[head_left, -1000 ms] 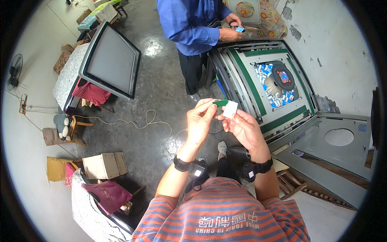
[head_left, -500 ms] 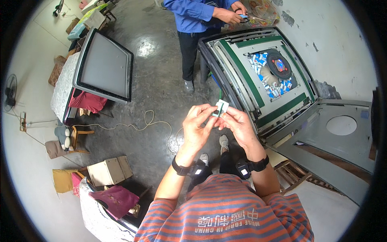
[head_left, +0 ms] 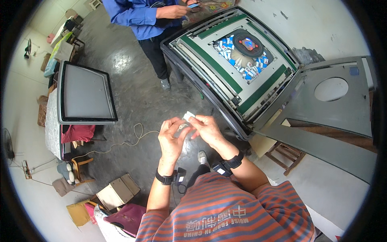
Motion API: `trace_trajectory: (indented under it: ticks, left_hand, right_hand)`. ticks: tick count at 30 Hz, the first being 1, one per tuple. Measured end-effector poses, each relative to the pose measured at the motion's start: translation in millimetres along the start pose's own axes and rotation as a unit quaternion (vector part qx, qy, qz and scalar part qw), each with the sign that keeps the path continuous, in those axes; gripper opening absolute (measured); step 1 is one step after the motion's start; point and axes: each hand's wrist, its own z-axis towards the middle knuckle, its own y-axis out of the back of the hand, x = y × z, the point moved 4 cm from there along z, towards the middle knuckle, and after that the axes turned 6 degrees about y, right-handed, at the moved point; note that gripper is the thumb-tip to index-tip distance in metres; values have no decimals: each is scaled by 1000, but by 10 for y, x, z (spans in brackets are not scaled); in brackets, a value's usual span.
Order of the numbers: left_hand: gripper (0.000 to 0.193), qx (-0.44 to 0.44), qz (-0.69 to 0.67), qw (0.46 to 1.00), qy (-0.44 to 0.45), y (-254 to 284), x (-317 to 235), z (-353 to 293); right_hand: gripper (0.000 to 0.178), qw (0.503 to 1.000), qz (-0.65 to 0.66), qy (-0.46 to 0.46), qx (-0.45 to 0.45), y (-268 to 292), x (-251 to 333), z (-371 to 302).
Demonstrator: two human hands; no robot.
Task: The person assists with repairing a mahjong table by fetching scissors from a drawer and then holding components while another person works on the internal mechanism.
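In front of my chest, over the bare floor, both my hands are raised close together. My right hand (head_left: 206, 128) pinches a small white plastic part (head_left: 188, 116) between thumb and fingers. Beside it, my left hand (head_left: 170, 139) has its fingers curled toward the thumb. A small pale bit shows at those fingertips, too small to name. To the right stands an automatic mahjong table (head_left: 225, 74) with its inner deck uncovered. Blue and white tiles (head_left: 252, 72) lie in its middle well, around a round black centre unit (head_left: 248, 42).
A grey panel with a round hole (head_left: 310, 117) leans at the right. A co-worker in a blue shirt (head_left: 139, 18) stands beyond the table, holding a small blue thing. Left are a framed tabletop (head_left: 86, 92), a cable (head_left: 121, 144) on the floor and a cream box (head_left: 117, 191).
My hands have shifted left and slightly down in the picture, and the view has turned. The green face on the white part no longer shows. The left fingers have come away from that part.
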Motion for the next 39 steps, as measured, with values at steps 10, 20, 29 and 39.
trace_trajectory:
  ticks: [10, 20, 29, 39]
  left_hand:
    - [25, 5, -30, 994, 102, -344, 83, 83]
    - [26, -6, -44, 997, 59, -440, -81, 145]
    - [21, 24, -113, 980, 161, -431, 10, 101]
    - [21, 45, -265, 940, 211, -629, 81, 284]
  right_hand:
    - [13, 990, 78, 66, -101, 190, -229, 27]
    - [10, 984, 83, 68, -142, 354, -135, -18]
    - [10, 986, 57, 100, -117, 325, -99, 4]
    - [12, 987, 35, 102, -118, 460, 39, 163]
